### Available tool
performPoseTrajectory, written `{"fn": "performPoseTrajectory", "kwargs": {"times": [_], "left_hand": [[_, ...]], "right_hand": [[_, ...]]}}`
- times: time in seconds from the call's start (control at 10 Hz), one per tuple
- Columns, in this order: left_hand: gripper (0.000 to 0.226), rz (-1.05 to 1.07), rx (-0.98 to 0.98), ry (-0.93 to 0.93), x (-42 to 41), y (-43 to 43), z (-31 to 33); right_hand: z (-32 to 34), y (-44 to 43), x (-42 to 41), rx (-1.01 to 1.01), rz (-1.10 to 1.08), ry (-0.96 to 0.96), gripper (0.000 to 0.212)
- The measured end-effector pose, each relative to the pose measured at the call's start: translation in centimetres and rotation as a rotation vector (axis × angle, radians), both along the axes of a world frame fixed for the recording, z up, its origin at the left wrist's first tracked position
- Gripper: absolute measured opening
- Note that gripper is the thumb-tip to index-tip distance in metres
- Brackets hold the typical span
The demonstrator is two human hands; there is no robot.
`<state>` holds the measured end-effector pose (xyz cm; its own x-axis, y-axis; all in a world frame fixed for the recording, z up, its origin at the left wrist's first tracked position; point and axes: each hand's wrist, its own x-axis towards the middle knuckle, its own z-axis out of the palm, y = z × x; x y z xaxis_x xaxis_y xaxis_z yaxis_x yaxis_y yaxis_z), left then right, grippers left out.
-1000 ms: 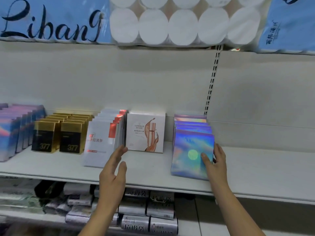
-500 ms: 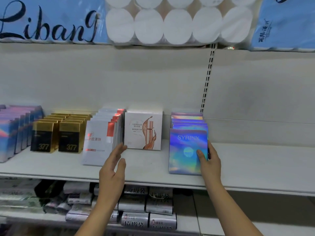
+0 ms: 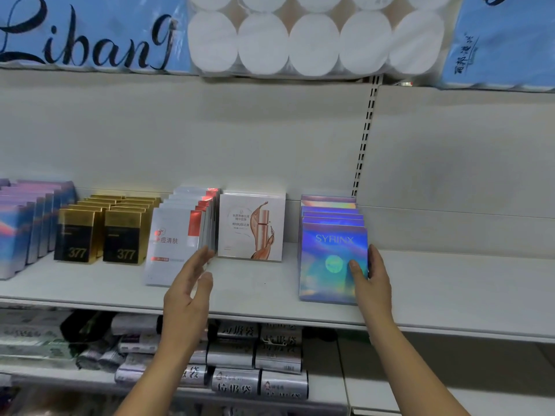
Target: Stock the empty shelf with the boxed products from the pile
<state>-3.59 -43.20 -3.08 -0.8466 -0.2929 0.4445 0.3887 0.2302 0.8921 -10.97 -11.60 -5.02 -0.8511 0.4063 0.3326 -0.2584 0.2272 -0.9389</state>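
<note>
On the white metal shelf, seen from the head camera, a row of flat square boxes in iridescent blue-violet holographic card stands upright, one behind another, near the foot of the black slotted upright in the back panel. The front SYRINX box of that row faces outward, close to the shelf's front edge, its name printed across the top and a round green mark at its middle.

The right hand holds this front box by its right edge: the thumb lies on the printed face beside the green mark and the fingers curl round the side behind it.

The left hand is spread and holds nothing, palm turned to the right, fingers straight. Its fingertips reach the lower right corner of a row of white boxes with red corner panels; whether they touch cannot be told.

Between the two hands stands a white square box picturing a rose-gold bottle, set back on the shelf and apart from the holographic row. Left of the white-and-red row stand two rows of gold-and-black boxes marked 377, and further left a row of purple-blue boxes.

Above, a clear pack of white paper rolls lies beside blue wrapping with dark script lettering. Below the shelf lie silver rolled packs with black characters.
</note>
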Motion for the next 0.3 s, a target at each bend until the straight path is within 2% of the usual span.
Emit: {"fn": "performPoseTrajectory", "kwargs": {"times": [0.2, 0.3], "left_hand": [[0.047, -0.082, -0.178, -0.102, 0.1, 0.8, 0.3], [0.051, -0.083, -0.176, -0.094, 0.0, 1.2, 0.9]], "right_hand": [[1.9, 0.1, 2.3, 0.01, 0.083, 0.012, 0.058], [2.9, -0.4, 3.6, -0.012, 0.078, 0.051, 0.057]]}}
